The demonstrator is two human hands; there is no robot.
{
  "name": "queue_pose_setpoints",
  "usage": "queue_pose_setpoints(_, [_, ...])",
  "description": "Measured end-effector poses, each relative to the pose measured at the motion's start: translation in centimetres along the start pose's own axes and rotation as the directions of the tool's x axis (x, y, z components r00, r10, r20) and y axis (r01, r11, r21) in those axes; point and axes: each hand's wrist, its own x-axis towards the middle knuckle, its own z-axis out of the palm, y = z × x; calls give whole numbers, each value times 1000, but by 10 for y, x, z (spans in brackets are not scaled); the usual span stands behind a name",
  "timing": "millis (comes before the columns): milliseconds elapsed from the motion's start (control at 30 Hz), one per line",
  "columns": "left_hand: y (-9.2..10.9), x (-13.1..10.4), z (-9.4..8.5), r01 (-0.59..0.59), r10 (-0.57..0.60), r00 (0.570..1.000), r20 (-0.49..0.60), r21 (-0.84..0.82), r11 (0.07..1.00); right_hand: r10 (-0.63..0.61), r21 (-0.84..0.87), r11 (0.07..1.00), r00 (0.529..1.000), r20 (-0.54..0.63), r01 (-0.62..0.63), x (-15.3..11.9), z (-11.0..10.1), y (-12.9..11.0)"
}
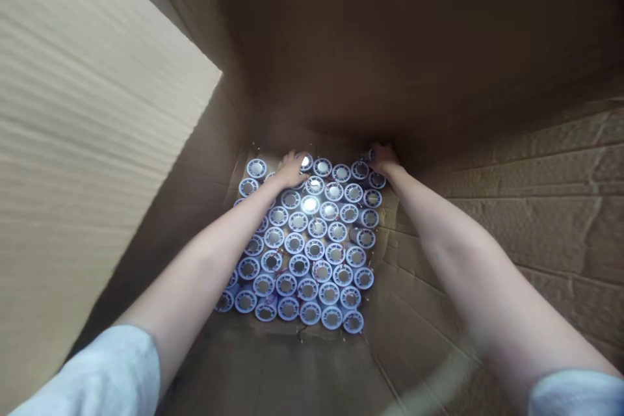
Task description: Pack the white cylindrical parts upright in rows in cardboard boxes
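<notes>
Deep inside a cardboard box (404, 331) stand rows of short white-rimmed cylinders (314, 248) with round metallic centres. Thin reddish wires stick out among them. My left hand (291, 170) reaches into the back row, its fingers and thumb curled around one cylinder (305, 161) whose centre shines brightly. At the back right corner, my right hand (385, 157) is closed on another cylinder (369, 155), which looks tilted. My fingers partly hide both of these. Under my left forearm, some cylinders on the left side are covered from view.
High cardboard walls surround the cylinders; the far wall (390, 45) is in deep shadow. A large pale cardboard flap (97, 91) juts in from the left. The creased right wall (550, 208) runs beside my right arm. Brown box floor (258, 364) shows in front of the rows.
</notes>
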Motion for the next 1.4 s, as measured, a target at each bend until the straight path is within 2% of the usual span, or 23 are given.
queue_pose_setpoints(100, [-3, -18, 3, 52, -74, 972, -223, -102, 993, -68, 60, 995, 989, -134, 76, -13, -14, -9])
queue_pose_setpoints(167, [-7, -29, 5, 78, -139, 923, -358, -179, 981, -186, 116, 969, 951, -247, 220, -23, -22, -33])
queue_pose_setpoints(200, [-9, -34, 5, 91, -173, 897, -407, -213, 973, -261, 139, 942, 929, -264, 305, -27, -25, -50])
queue_pose_setpoints(300, [-17, -45, 6, 125, -252, 845, -473, -282, 951, -488, 171, 835, 847, -209, 523, -40, -27, -115])
queue_pose_setpoints(367, [-23, -51, 3, 149, -286, 828, -483, -303, 941, -569, 139, 799, 811, -137, 585, -49, -20, -157])
queue_pose_setpoints(433, [-28, -56, -1, 189, -327, 801, -501, -307, 933, -582, 63, 809, 811, -63, 585, -57, -8, -189])
queue_pose_setpoints(500, [-33, -61, -6, 236, -354, 782, -513, -282, 930, -558, -33, 829, 830, 10, 558, -63, 6, -207])
queue_pose_setpoints(533, [-35, -64, -7, 252, -348, 789, -506, -251, 935, -539, -75, 838, 841, 43, 541, -65, 13, -212])
queue_pose_setpoints(600, [-37, -68, -6, 265, -309, 843, -441, -160, 951, -493, -135, 855, 865, 91, 501, -66, 25, -216])
queue_pose_setpoints(667, [-38, -72, -1, 266, -275, 902, -333, -73, 961, -459, -166, 862, 877, 141, 478, -65, 31, -217])
queue_pose_setpoints(700, [-37, -73, 2, 271, -272, 918, -288, -44, 962, -450, -169, 863, 876, 173, 476, -65, 33, -217])
queue_pose_setpoints(767, [-32, -78, 8, 290, -287, 924, -252, -25, 957, -449, -143, 863, 865, 223, 484, -71, 33, -211])
queue_pose_setpoints(833, [-23, -86, 11, 306, -305, 909, -284, -42, 951, -452, -72, 878, 870, 198, 473, -86, 28, -197])
queue_pose_setpoints(933, [-1, -109, 10, 363, -387, 860, -333, -133, 922, -397, 47, 918, 913, 89, 395, -125, 11, -158])
queue_pose_setpoints(1000, [22, -131, 9, 420, -466, 833, -298, -207, 883, -296, 99, 952, 954, 55, 289, -157, -8, -125])
queue_pose_setpoints(1100, [67, -169, 7, 449, -502, 844, -188, -263, 854, -98, 171, 981, 994, 54, 88, -200, -46, -77])
queue_pose_setpoints(1167, [102, -195, 1, 399, -448, 882, -147, -275, 875, -13, 227, 974, 999, 50, 1, -224, -72, -53])
queue_pose_setpoints(1267, [153, -234, -23, 239, -281, 954, -105, -297, 925, -40, 344, 938, 999, 24, 29, -257, -109, -32])
queue_pose_setpoints(1333, [181, -262, -51, 73, -86, 996, -30, -296, 952, -57, 444, 893, 997, -42, 70, -284, -133, -31])
queue_pose_setpoints(1400, [201, -295, -86, -131, 147, 988, 44, -260, 957, -2, 550, 828, 983, -182, 103, -320, -155, -42])
